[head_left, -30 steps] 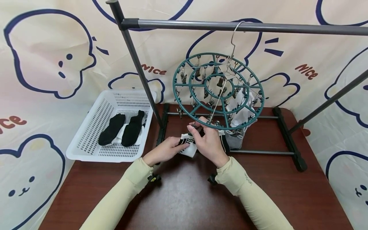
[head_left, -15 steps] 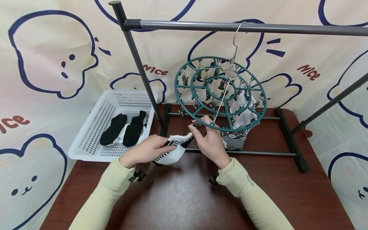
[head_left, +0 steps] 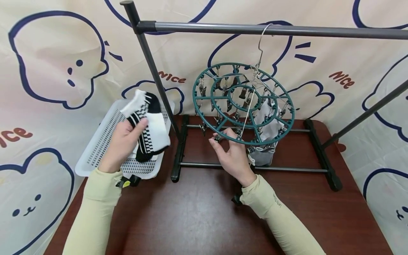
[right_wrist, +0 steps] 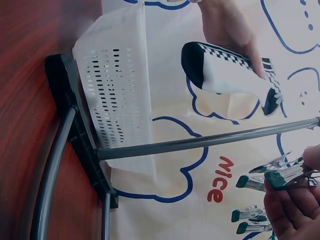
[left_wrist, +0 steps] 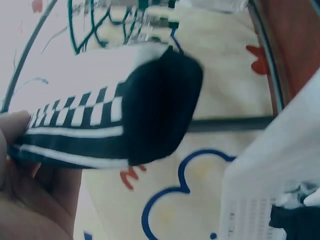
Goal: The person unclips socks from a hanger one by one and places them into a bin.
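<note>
In the head view my left hand (head_left: 122, 141) pinches a white sock (head_left: 157, 131) with black checks and stripes, thumb on top. It holds the sock above the white basket (head_left: 98, 152), which it partly hides. The sock's black end (left_wrist: 162, 105) fills the middle of the left wrist view. My right hand (head_left: 234, 154) is at the front lower edge of the round green hanger (head_left: 255, 143). Between its thumb and fingers is a metal clip (right_wrist: 287, 178) with green tips, best seen in the right wrist view.
A grey rack bar (head_left: 207, 27) carries the hanger by its hook. Light grey cloth (head_left: 269, 122) hangs at the hanger's right side. Several clips dangle from the rings. A rack post (head_left: 156, 74) stands between basket and hanger. Dark cloth (left_wrist: 302, 220) lies in the basket.
My left hand has drawn the checked sock away from the hanger, left and up, over the basket. My right hand has stayed at the clip.
</note>
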Tool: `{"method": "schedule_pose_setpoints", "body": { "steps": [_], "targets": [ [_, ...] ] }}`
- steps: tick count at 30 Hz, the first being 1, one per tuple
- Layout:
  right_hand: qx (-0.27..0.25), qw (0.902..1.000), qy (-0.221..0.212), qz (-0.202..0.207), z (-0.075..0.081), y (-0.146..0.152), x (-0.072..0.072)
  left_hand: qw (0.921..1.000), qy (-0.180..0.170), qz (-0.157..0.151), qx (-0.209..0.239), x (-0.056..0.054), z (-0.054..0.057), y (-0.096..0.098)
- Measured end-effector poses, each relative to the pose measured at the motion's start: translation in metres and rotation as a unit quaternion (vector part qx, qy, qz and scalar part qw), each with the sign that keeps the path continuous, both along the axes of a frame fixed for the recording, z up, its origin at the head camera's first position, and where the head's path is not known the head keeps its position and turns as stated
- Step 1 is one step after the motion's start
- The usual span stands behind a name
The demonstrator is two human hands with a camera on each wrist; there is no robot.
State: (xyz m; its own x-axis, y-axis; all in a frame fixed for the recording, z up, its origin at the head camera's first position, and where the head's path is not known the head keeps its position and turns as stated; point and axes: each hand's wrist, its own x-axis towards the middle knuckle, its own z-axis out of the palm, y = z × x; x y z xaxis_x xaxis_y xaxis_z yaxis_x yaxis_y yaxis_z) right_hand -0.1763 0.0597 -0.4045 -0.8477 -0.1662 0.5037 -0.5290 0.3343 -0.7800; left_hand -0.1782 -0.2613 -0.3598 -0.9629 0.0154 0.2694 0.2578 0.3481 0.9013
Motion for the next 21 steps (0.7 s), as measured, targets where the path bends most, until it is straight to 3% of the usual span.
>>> {"method": "schedule_pose_setpoints", "body": {
  "steps": [3, 6, 12, 21],
  "targets": [
    [-0.004, 1.0, 0.007, -0.002, -0.001, 0.002, -0.001, 0.9958, 0.008, 0.033, 0.085, -0.009, -0.004, -0.01],
    [-0.008, 0.9999, 0.011, -0.006, -0.001, 0.005, -0.001, 0.9884, 0.0, 0.054, 0.142, -0.02, -0.01, -0.016],
    [-0.005, 0.9998, 0.016, -0.011, 0.0, 0.008, -0.003, 0.9792, -0.022, 0.086, 0.182, -0.039, -0.015, -0.025],
    [-0.002, 0.9998, 0.015, -0.011, 0.0, 0.009, -0.003, 0.9748, -0.03, 0.097, 0.199, -0.051, -0.011, -0.028]
  ]
}}
